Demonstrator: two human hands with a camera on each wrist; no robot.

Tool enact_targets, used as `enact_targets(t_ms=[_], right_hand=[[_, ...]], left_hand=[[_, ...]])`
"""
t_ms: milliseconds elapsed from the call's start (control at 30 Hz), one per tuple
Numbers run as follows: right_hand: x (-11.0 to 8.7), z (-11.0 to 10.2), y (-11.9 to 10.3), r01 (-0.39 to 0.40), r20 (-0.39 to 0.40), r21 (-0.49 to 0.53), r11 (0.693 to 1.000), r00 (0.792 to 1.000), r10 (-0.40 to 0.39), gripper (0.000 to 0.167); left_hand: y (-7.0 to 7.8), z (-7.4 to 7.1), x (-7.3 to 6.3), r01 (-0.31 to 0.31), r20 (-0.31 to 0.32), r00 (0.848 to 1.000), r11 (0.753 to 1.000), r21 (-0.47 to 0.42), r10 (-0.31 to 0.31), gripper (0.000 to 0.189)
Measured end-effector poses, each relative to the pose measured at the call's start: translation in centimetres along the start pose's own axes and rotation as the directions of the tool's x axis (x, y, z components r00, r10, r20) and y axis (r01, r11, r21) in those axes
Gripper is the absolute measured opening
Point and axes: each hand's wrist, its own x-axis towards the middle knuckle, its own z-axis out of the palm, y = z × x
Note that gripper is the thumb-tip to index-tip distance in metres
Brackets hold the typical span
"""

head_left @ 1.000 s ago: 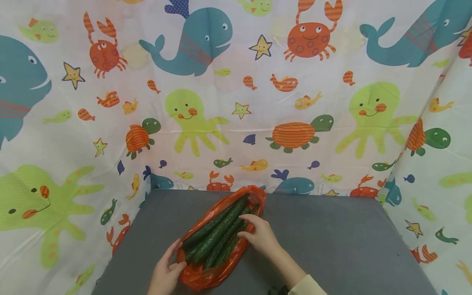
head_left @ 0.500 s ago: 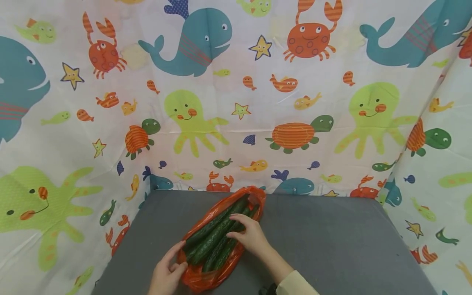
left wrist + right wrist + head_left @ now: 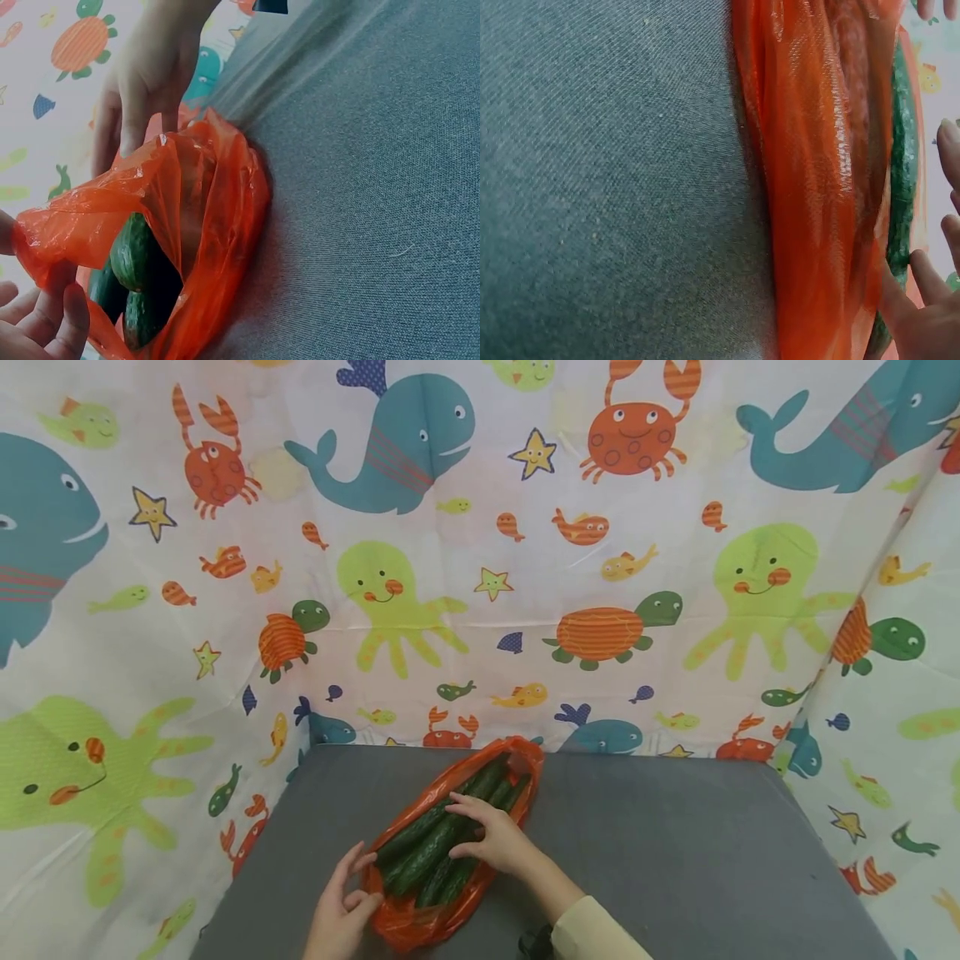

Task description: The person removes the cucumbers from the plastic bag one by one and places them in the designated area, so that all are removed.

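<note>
An orange plastic bag (image 3: 420, 931) lies open on the grey table, slanting away to the right. Several dark green cucumbers (image 3: 423, 860) rest lengthwise inside it; their near ends (image 3: 135, 255) show through the bag's mouth in the left wrist view. At the near left end, my left hand (image 3: 341, 906) holds the bag's rim with thumb and fingers. Over the cucumbers hovers my right hand (image 3: 495, 839), thumb and fingers spread apart and relaxed. In the right wrist view its thumb lies close to one cucumber (image 3: 904, 157) and the bag's edge; contact is hard to tell.
The grey table (image 3: 660, 843) extends to both sides of the bag. A white curtain (image 3: 450, 560) printed with sea animals stands behind and along both sides. Some small dark object (image 3: 536, 942) shows beside the right sleeve at the front edge.
My right hand has moved left across the cucumbers, from the bag's right edge to over their middle. The left hand stays at the near left rim; the bag keeps its place.
</note>
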Motion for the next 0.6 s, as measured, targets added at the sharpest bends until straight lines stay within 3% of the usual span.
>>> enact_targets(t_ms=[167, 300, 400, 600], right_hand=[[0.47, 0.32, 0.41, 0.023, 0.006, -0.089, 0.996, 1.0, -0.023, 0.068], [0.83, 0.62, 0.81, 0.04, -0.017, -0.172, 0.984, 0.999, -0.044, 0.057], [0.91, 0.87, 0.89, 0.046, -0.047, -0.251, 0.967, 0.997, -0.06, 0.051], [0.74, 0.9, 0.65, 0.053, -0.071, -0.394, 0.917, 0.994, -0.088, 0.056]], left_hand=[[-0.27, 0.06, 0.18, -0.016, 0.002, 1.0, 1.0, -0.025, 0.016, 0.083], [-0.39, 0.12, 0.28, -0.018, 0.01, 1.0, 0.999, -0.029, 0.018, 0.082], [-0.36, 0.18, 0.31, -0.012, 0.013, 1.0, 1.0, -0.029, 0.012, 0.082], [-0.31, 0.33, 0.5, -0.016, 0.021, 1.0, 1.0, -0.015, 0.016, 0.081]])
